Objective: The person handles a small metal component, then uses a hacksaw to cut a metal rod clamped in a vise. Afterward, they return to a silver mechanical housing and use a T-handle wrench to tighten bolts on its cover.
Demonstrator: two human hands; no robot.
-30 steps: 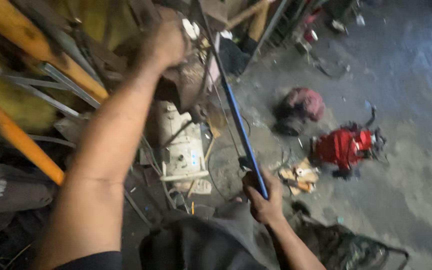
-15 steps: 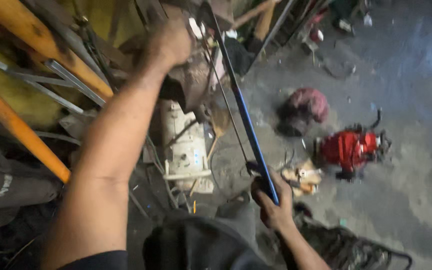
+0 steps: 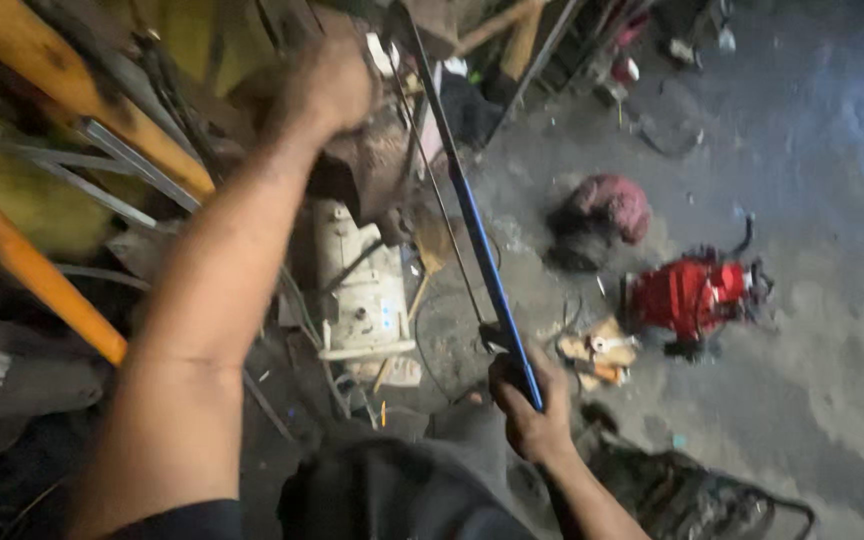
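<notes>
My right hand (image 3: 530, 405) grips the lower end of a long blue hacksaw frame (image 3: 472, 215) whose thin blade runs alongside it up to the top of the view. My left hand (image 3: 324, 88) is stretched far forward with fingers closed, pressing on a rusty brown metal piece (image 3: 377, 170) next to the saw's upper part. What the left fingers hold is hidden by the hand itself.
A dirty white machine housing (image 3: 362, 285) lies below the rusty piece. Orange bars (image 3: 42, 290) and metal rods fill the left. On the grey concrete floor sit a red engine tool (image 3: 690, 296), a dark red cloth bundle (image 3: 602, 210) and wood scraps (image 3: 600, 355).
The right hand with the saw handle has slid down and toward me, then held about the same. The left arm stays stretched onto the rusty piece.
</notes>
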